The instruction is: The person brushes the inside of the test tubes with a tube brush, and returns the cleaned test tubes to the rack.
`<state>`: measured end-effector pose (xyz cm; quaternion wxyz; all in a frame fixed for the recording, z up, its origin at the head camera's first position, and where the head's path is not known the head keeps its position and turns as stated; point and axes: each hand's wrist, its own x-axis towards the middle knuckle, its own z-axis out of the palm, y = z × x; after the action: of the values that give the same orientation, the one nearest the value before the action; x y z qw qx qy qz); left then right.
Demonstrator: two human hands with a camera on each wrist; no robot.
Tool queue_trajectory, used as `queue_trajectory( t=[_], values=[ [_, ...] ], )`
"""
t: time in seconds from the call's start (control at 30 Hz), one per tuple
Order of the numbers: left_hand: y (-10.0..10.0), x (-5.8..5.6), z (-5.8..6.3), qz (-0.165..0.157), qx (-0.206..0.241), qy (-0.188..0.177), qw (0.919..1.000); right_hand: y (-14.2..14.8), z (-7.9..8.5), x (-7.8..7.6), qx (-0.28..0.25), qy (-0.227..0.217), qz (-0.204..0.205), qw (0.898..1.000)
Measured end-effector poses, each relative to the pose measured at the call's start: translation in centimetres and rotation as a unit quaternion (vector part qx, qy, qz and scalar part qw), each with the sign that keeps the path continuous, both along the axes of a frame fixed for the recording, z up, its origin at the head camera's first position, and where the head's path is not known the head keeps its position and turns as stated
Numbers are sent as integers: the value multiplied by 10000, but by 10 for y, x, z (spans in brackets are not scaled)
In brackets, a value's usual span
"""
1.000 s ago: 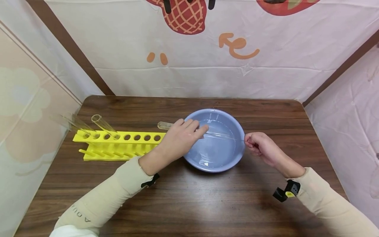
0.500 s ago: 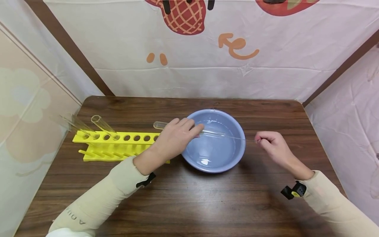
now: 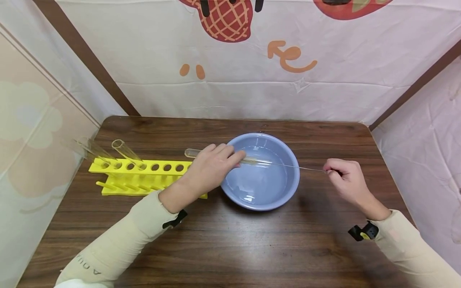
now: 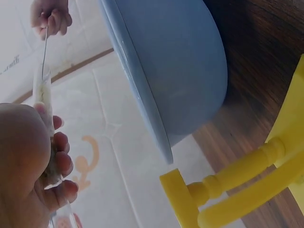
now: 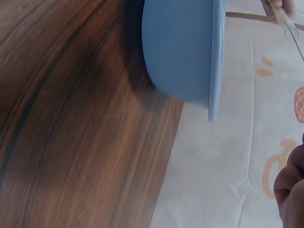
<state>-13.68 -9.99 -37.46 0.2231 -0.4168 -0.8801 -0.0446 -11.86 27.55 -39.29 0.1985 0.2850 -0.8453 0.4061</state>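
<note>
My left hand (image 3: 212, 165) grips a glass test tube (image 3: 192, 153) above the left side of a blue basin (image 3: 259, 186) of water. The tube lies nearly level, its rounded end to the left and its mouth to the right. My right hand (image 3: 347, 182), right of the basin, pinches the thin wire handle of a test tube brush (image 3: 309, 169). Pale bristles (image 4: 43, 92) sit inside the tube near its mouth in the left wrist view. Part of the tube is hidden by the left fingers.
A yellow test tube rack (image 3: 161, 168) stands left of the basin, its right end behind my left arm. Several glass tubes lean in its left holes, including a test tube (image 3: 126, 150). All stand on a brown wooden table (image 3: 252, 248), with printed cloth walls around.
My right hand has moved right, away from the basin, drawing the brush wire further out of the tube. The left hand has shifted slightly left with the tube.
</note>
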Motion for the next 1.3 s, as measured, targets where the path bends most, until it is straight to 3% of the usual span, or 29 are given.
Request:
queue_trajectory(
  t=[0.23, 0.37, 0.67, 1.1, 1.3],
  values=[
    [-3, -1, 0, -7, 2, -25, 10000, 12, -5, -1, -173, 310, 316, 9989],
    [-5, -1, 0, 26, -14, -26, 10000, 16, -4, -1, -222, 328, 301, 9988],
    [-10, -2, 1, 82, -107, -36, 9999, 25, -1, 2, -400, -147, 334, 9985],
    [-16, -4, -1, 223, -187, -71, 9996, 36, -5, 2, -691, -298, 88, 9971],
    [-19, -4, 4, 310, -194, -184, 9992, 45, -3, 1, -223, -124, -178, 9995]
  ],
)
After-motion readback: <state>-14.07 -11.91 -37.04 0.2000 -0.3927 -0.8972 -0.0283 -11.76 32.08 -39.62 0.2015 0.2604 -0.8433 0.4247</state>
